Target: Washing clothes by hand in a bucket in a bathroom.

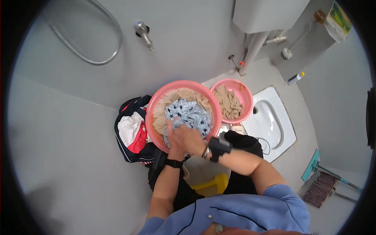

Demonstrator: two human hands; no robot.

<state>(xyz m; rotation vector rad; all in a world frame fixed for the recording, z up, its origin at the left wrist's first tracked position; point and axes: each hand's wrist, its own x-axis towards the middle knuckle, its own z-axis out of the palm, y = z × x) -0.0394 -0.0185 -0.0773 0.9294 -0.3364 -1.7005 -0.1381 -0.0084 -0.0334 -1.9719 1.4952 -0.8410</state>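
A large pink basin [154, 102] stands in front of me, holding wet light blue cloth with dark flower-like spots [187, 111] and beige cloth [158, 117] around it. Over the near side of this basin, my left hand [175, 141] has its fingers stretched out toward the blue cloth. My right hand [190, 140] lies across my left hand, so the two touch. Blur and overlap hide the right fingers, and I cannot tell whether they grip anything. Dark bands sit on both wrists.
Right of the large basin, a smaller pink basin [247, 98] holds beige cloth. A dark bag [121, 135] of white and red clothes leans at the left. Farther right are a squat toilet [276, 117], a bottle [296, 78] and a mop [321, 190]. A yellow stool [221, 182] is beneath me.
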